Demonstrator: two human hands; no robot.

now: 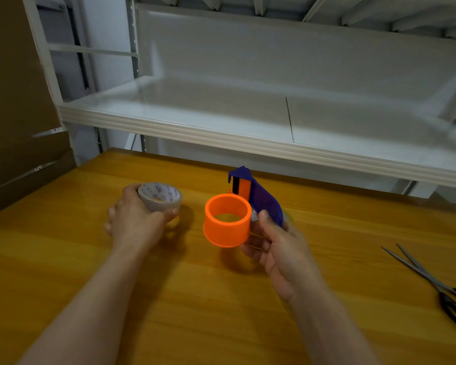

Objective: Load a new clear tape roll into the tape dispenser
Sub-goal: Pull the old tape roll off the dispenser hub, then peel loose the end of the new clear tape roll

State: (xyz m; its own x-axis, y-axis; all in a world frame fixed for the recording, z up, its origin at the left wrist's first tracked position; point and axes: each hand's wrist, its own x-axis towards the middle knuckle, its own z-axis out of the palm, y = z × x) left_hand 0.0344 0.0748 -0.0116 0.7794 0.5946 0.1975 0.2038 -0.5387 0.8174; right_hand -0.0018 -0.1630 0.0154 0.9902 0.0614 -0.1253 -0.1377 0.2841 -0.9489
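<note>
My left hand point(134, 221) grips a clear tape roll point(160, 196) with a printed white core, holding it just above the wooden table point(169, 299) at centre left. My right hand point(277, 248) holds the tape dispenser point(258, 196) by its blue body, with the thumb on its side. The dispenser's orange spool point(227, 219) is bare and its open end faces toward the roll. The roll and the spool are apart, with a gap of about a hand's width between them.
Scissors point(432, 283) with black handles lie on the table at the far right edge. A white metal shelf point(248, 143) overhangs the table's back. Brown cardboard boxes point(13, 127) stand at the left.
</note>
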